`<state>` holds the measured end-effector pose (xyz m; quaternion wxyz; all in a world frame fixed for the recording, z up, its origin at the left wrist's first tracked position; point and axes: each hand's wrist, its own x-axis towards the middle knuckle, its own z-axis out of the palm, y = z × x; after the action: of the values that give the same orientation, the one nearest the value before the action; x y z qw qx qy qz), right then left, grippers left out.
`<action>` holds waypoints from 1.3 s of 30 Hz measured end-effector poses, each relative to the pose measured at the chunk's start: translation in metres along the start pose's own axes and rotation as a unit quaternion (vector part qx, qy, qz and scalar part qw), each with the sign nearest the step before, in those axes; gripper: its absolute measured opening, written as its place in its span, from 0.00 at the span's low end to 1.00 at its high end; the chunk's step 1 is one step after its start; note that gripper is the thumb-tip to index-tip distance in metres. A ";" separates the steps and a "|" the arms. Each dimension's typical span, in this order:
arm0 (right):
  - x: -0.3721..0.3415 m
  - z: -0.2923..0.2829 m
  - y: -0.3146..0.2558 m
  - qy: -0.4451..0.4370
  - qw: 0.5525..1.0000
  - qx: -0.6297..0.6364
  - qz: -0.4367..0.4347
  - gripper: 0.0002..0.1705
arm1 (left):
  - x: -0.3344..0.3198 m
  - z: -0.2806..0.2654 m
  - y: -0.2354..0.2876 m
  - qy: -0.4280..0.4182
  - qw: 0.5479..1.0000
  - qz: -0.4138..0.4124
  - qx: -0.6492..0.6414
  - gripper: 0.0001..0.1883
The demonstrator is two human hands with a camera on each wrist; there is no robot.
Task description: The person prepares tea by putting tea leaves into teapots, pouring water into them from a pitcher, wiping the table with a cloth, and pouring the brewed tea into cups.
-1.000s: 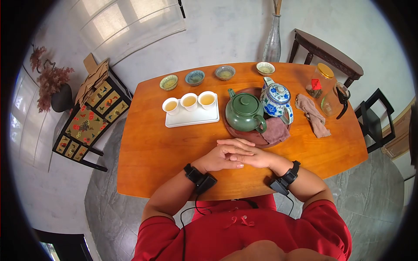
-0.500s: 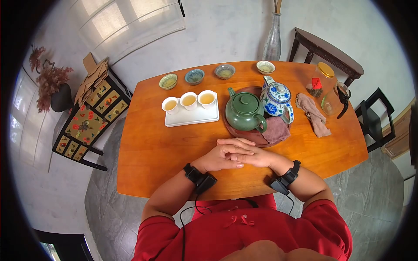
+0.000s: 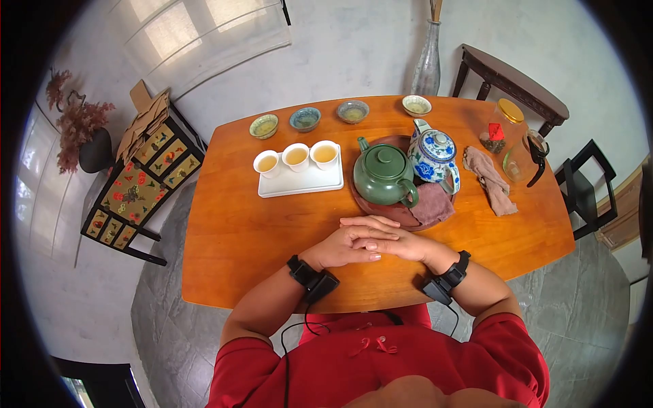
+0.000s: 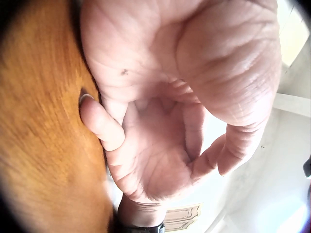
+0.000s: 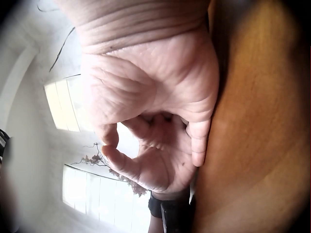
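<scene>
My left hand [image 3: 338,246] and right hand [image 3: 403,246] rest together over the table's near part, fingers loosely laid across each other, holding no object. Both wrist views show the two palms facing, with a hollow between them and the little-finger sides down at the wood. Just beyond the hands, a round brown tray [image 3: 371,206] bears a green teapot [image 3: 382,178], a blue-and-white floral teapot [image 3: 432,153] and a folded mauve cloth [image 3: 432,204]. To the left, three white cups [image 3: 296,158] of yellow tea stand on a white rectangular tray [image 3: 303,185].
Several small glazed bowls [image 3: 305,120] line the table's far edge. At right lie a crumpled pinkish cloth [image 3: 488,178], a gold-lidded glass jar [image 3: 502,129] and a glass pot [image 3: 520,160] with a black handle. A painted cabinet [image 3: 139,183] stands left of the wooden table [image 3: 231,238].
</scene>
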<state>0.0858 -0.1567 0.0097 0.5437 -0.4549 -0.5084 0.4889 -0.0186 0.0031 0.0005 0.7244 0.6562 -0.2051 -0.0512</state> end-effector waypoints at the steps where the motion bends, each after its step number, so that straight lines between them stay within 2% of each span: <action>1: -0.001 0.001 -0.004 0.002 1.000 0.001 -0.002 0.32 | 0.000 -0.001 -0.002 -0.003 0.999 0.005 0.041 0.22; 5: -0.002 0.003 -0.011 0.006 1.000 0.006 -0.010 0.30 | 0.000 -0.005 -0.008 -0.010 0.998 0.012 0.064 0.22; 8: -0.001 -0.002 -0.008 -0.006 0.999 -0.054 0.000 0.33 | -0.001 -0.004 -0.010 -0.021 0.998 0.023 0.058 0.21; 11: 0.000 -0.002 -0.007 -0.016 0.999 -0.021 0.025 0.31 | -0.002 -0.001 -0.009 -0.003 1.000 -0.005 -0.001 0.22; 14: 0.001 -0.006 -0.002 -0.029 0.998 -0.057 0.000 0.31 | -0.002 -0.002 -0.010 -0.018 0.999 0.021 -0.023 0.21; 17: 0.001 -0.007 -0.001 -0.028 0.995 -0.094 -0.024 0.33 | 0.000 -0.004 -0.013 -0.016 0.999 0.032 0.020 0.21; 19: 0.000 -0.004 -0.012 -0.019 0.977 -0.210 -0.045 0.32 | 0.000 -0.004 -0.014 -0.018 0.999 0.040 0.014 0.20; 20: -0.001 -0.005 -0.009 -0.019 0.977 -0.210 -0.045 0.32 | 0.000 -0.003 -0.015 -0.018 0.999 0.040 0.014 0.20; 22: -0.002 -0.008 -0.003 -0.018 0.956 -0.288 -0.060 0.35 | 0.000 -0.002 -0.016 -0.012 0.999 0.031 -0.022 0.20; 23: -0.002 -0.008 -0.002 -0.018 0.956 -0.287 -0.060 0.35 | 0.000 -0.002 -0.016 -0.012 0.999 0.030 -0.022 0.20; 26: -0.002 -0.003 -0.003 -0.003 0.995 -0.103 0.009 0.38 | 0.000 -0.003 -0.014 -0.014 0.999 0.034 -0.001 0.19; 28: -0.002 -0.001 -0.005 0.007 0.998 0.022 0.054 0.42 | 0.000 -0.003 -0.014 -0.013 0.999 0.030 -0.008 0.19; 29: -0.002 -0.001 -0.007 0.007 0.998 0.022 0.054 0.42 | 0.000 -0.003 -0.014 -0.013 0.999 0.029 -0.008 0.19; 31: -0.003 -0.003 -0.013 -0.007 0.975 -0.222 -0.031 0.35 | -0.001 -0.003 -0.015 -0.011 0.999 0.032 -0.006 0.19; 34: -0.003 -0.005 -0.014 -0.007 0.955 -0.293 -0.051 0.36 | -0.001 -0.004 -0.015 -0.016 0.999 0.038 0.004 0.19; 35: -0.003 -0.004 -0.014 -0.007 0.955 -0.293 -0.051 0.36 | -0.001 -0.004 -0.015 -0.016 0.999 0.038 0.004 0.19; 37: -0.002 -0.002 -0.015 -0.004 0.983 -0.181 -0.009 0.38 | -0.001 -0.002 -0.016 -0.010 0.999 0.028 -0.042 0.19; 39: -0.001 0.000 -0.016 -0.001 0.997 -0.067 0.034 0.41 | 0.000 -0.003 -0.016 -0.012 0.999 0.035 -0.027 0.19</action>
<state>0.0868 -0.1596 0.0257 0.4947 -0.5066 -0.5248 0.4724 -0.0146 0.0035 -0.0148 0.7404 0.6286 -0.2348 -0.0393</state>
